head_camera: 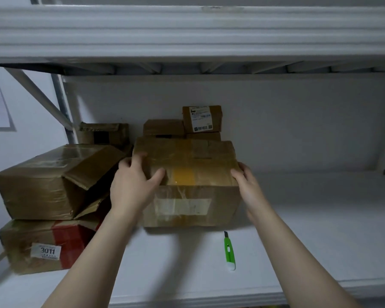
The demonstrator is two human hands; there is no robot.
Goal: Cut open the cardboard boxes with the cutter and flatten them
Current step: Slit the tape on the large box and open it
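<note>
While the cutter [229,250] lies untouched on the white shelf [309,230], near edge, right of centre, both hands are on the middle box [193,158]. Left hand [133,183] grips the box's left top corner, fingers over the far-left edge, thumb across the top. Right hand [247,181] clamps the right side with the thumb on the top edge; its fingers are hidden behind the wall, probably wrapped round it. Hands are apart, one per side. The box sits mid-shelf, taped shut, yellow tape strip down the top seam.

Step judged: positioning the box for cutting; no cut made yet.

To do it well: bring the box toward the near edge, square on, tape seam facing up and running toward the person. Stop short of the cutter so it isn't shoved off. Free the right hand for the cutter, keep the left hand flat on the lid, off the seam line.

Left side: flap-open box [38,185] stacked on a red-taped box [27,243]. Far back: small boxes [201,118] against the wall. Give the stack room, since its loose flap sits close to the left hand.
</note>
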